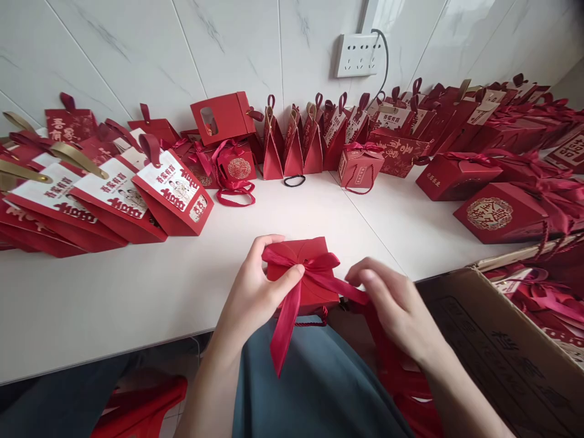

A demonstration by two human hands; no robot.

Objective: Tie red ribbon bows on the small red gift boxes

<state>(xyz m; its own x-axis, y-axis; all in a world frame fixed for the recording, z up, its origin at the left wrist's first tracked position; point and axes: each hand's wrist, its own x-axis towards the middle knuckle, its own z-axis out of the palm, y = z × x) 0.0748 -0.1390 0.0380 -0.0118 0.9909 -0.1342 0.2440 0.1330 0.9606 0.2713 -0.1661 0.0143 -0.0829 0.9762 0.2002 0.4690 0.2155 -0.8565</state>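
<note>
Box of red card [297,248], squarish, just one, sits at the near edge of the white surface [182,286], left hand [255,291] gripping it, thumb on one glossy crimson ribbon [341,287] tied in a bow; its long tail slants rightward, pinched by the farther right hand [395,304]! Behind, three triangular red boxes [293,155] stand upright.

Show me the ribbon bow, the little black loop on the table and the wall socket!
Ribbon bow [325,261]: head view, on the loop beside its knot.
Black loop [293,185]: head view, on its near edge.
Wall socket [359,55]: head view, middle of its front.
</note>
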